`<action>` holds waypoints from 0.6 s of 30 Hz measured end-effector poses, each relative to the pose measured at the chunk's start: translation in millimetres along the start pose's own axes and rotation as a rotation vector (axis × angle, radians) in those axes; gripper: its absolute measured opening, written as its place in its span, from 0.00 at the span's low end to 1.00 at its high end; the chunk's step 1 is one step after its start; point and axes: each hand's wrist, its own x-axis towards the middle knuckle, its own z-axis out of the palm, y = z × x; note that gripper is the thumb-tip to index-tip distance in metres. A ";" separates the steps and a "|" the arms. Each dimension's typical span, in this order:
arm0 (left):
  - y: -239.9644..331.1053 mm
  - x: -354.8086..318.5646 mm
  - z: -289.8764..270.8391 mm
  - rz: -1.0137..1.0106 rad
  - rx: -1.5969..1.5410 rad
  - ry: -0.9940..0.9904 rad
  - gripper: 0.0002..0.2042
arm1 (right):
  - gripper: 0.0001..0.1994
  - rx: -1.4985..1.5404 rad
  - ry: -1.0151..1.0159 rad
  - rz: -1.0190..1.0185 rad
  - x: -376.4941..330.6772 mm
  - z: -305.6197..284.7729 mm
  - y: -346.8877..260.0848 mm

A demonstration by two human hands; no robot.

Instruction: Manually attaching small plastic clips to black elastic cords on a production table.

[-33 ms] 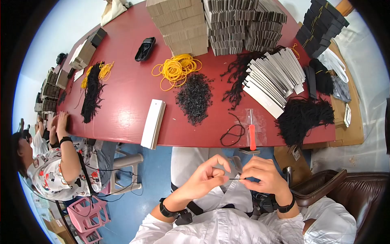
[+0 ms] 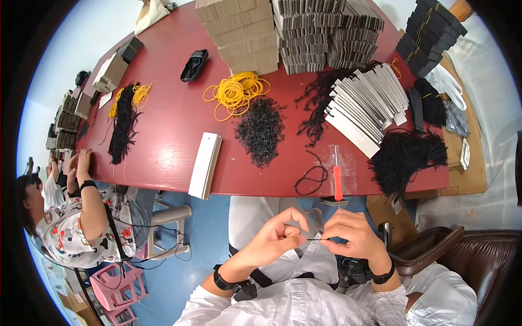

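Over my lap, just off the table's near edge, my left hand [image 2: 278, 234] pinches one end of a short black cord [image 2: 314, 239] between thumb and fingers. My right hand [image 2: 354, 234] has closed its thumb and fingertips on the other end. The cord runs straight across the small gap between them; its ends are hidden in the fingers. Nearest on the table are an orange-handled tool [image 2: 337, 183] with a thin metal shaft, lying by a clear plastic bag, and a looped black cord [image 2: 311, 182].
The red table [image 2: 157, 146] bears a white card stack [image 2: 205, 165], small black pieces [image 2: 260, 133], yellow rubber bands [image 2: 239, 91], fanned white cards [image 2: 367, 103], black cord bundles [image 2: 409, 160] and tall cardboard stacks [image 2: 239, 35]. A co-worker [image 2: 81, 217] sits at left; a brown chair [image 2: 484, 255] stands at right.
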 end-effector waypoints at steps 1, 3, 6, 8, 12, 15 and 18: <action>-0.7 -1.3 -0.8 0.005 0.002 -0.012 0.08 | 0.08 0.016 -0.012 -0.012 -0.8 0.7 1.0; -2.6 -4.9 -2.9 -0.002 0.005 -0.018 0.08 | 0.08 0.032 -0.024 -0.023 -1.1 0.8 0.5; -2.6 -7.2 -3.4 -0.010 0.007 -0.041 0.07 | 0.08 0.044 -0.068 -0.035 -0.4 -0.6 -3.1; -1.7 -8.1 -4.6 -0.011 0.006 -0.058 0.06 | 0.08 0.182 -0.055 0.029 -1.9 -0.8 -4.8; -0.2 -7.7 -12.4 0.093 0.394 -0.082 0.05 | 0.08 0.257 -0.113 0.130 -9.9 1.5 -7.7; -4.7 -8.8 -17.8 0.165 0.524 -0.077 0.07 | 0.12 0.195 -0.054 0.155 -11.3 2.9 -12.2; -4.3 -13.4 -25.2 0.149 0.525 -0.057 0.10 | 0.16 0.156 -0.001 0.206 -17.3 0.7 -12.5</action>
